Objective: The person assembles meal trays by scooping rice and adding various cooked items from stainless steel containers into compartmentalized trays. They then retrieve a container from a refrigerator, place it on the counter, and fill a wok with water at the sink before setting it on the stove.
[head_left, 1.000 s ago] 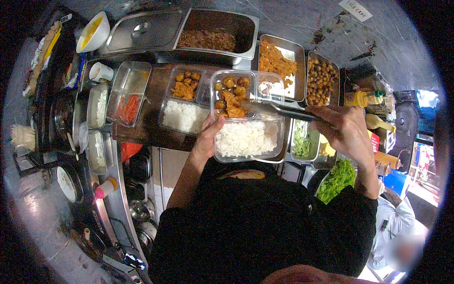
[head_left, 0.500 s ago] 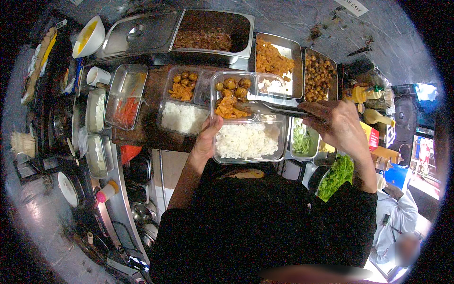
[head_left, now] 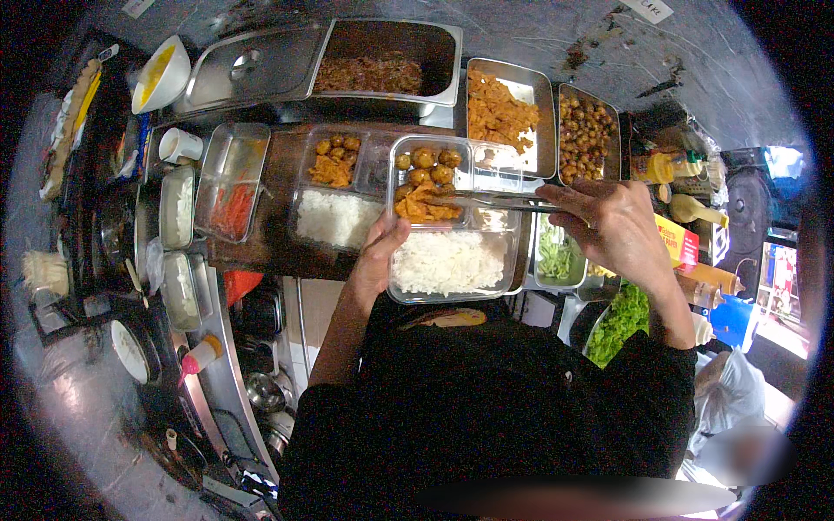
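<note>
My left hand (head_left: 377, 253) grips the left edge of a clear divided food container (head_left: 519, 246), its thumb on the rim. White rice (head_left: 452, 263) fills the near compartment. Small round browned potatoes (head_left: 424, 160) and orange saucy pieces (head_left: 426, 205) share the far left one, while the far right one holds no food. Closed around a pair of metal tongs (head_left: 504, 204), my right hand (head_left: 608, 224) comes in from the right. The tongs' tips touch the orange pieces; whether they pinch any is unclear. Beside it on the left, a second container (head_left: 298, 227) holds the same foods on the brown board (head_left: 248, 257).
Steel trays of orange pieces (head_left: 501, 108) and potatoes (head_left: 586, 139) stand at the far right. A deep pan (head_left: 391, 42) with dark minced food sits behind. Left are a tub of shredded orange food (head_left: 233, 208) and a white mug (head_left: 180, 146). Lettuce (head_left: 618, 324) lies near right; another person's sleeve (head_left: 734, 391) shows beyond.
The tongs have tilted lower and look more closed, their tips still at the orange pieces. My right hand has shifted slightly. The left hand's hold on the container is the same.
</note>
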Available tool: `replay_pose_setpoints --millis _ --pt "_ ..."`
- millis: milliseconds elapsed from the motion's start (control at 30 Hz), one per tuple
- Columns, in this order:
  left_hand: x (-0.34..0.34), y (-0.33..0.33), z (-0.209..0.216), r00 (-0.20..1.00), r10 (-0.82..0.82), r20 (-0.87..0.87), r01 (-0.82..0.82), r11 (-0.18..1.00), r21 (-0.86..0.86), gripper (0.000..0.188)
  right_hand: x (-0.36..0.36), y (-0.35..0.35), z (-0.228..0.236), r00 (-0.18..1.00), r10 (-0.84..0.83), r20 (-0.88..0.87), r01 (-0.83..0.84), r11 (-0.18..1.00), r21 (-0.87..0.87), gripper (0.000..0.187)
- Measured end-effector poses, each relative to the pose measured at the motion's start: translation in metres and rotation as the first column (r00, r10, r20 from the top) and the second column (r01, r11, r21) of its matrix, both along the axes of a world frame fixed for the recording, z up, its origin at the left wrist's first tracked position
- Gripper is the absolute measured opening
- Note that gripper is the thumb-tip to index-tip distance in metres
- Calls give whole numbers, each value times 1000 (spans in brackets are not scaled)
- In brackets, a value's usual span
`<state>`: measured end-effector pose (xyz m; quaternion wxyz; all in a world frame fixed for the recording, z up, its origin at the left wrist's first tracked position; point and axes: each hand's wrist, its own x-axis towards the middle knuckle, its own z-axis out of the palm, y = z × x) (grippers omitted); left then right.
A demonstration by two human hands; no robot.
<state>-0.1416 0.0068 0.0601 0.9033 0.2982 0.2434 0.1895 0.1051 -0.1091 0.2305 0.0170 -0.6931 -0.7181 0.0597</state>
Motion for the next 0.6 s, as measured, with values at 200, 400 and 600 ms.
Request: replay_pose_setpoints --millis 200,400,600 --pt "10 0 -16 988 -113 101 96 983 160 59 -3 4 -2 993 -9 -115 17 997 71 25" --pt "2 -3 -32 998 -60 16 61 998 -32 58 0 2 -11 994 -68 -80 69 998 3 26" --pt "-11 4 -27 993 -66 94 82 979 -186 63 4 -5 10 908 -214 -360 265 959 100 31"
